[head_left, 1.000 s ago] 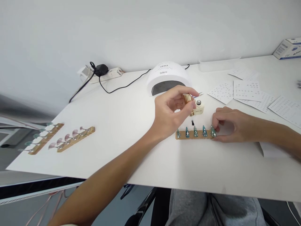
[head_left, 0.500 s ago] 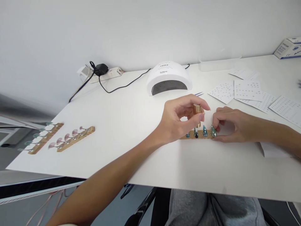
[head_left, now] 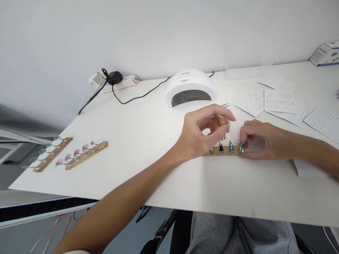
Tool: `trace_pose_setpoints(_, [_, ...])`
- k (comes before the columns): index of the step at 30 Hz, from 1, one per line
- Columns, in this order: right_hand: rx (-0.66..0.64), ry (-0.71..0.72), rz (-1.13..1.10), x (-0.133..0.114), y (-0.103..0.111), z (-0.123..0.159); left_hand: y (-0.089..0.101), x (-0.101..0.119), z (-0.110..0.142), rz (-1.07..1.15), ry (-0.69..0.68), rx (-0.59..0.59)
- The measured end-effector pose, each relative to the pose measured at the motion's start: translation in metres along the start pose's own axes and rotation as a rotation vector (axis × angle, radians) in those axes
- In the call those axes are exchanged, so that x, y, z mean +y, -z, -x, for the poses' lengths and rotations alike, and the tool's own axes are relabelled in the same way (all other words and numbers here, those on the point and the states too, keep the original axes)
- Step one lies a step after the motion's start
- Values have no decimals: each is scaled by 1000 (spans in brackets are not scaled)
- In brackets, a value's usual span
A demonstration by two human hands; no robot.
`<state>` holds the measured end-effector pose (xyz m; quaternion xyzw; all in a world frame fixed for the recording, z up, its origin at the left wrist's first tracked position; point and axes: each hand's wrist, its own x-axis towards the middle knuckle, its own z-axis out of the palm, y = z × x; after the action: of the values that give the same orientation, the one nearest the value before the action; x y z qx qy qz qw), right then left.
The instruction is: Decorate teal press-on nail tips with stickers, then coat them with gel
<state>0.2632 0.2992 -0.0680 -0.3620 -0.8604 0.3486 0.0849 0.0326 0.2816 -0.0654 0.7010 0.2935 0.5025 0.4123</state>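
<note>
My left hand [head_left: 201, 132] is closed, pinching a short gold ribbed cylinder [head_left: 221, 121] upright between thumb and fingers. Its lower end is just above a dark teal false nail [head_left: 221, 149] on a wooden nail stand [head_left: 226, 150]. Other blue-green nails, such as one with light marks [head_left: 231, 146], stand along that strip. My right hand [head_left: 258, 139] closes thumb and fingertips around the strip's right end, by the last green nail [head_left: 240, 146]. The strip's left end is hidden behind my left hand.
Behind my hands stands a white nail lamp [head_left: 191, 88], with tweezers [head_left: 225, 105] near it. Sticker sheets [head_left: 279, 101] lie at right. Two more wooden nail stands, one with pink nails [head_left: 87, 155] and one with green [head_left: 54, 153], lie left. A power strip [head_left: 127, 83] sits behind.
My left hand has lifted the gold cylinder slightly, so more of the dark teal nail beneath shows. My right hand stays at the end of the nail stand.
</note>
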Motion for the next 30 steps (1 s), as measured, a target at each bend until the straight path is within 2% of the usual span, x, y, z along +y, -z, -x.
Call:
trace_pose_setpoints(23, [4,9,0,1,0,-1,0,-5,-2,-67,-59,80])
trace_pose_setpoints(30, [14,18,10,2,-1,-2,0,-5,-1,-84,-58,140])
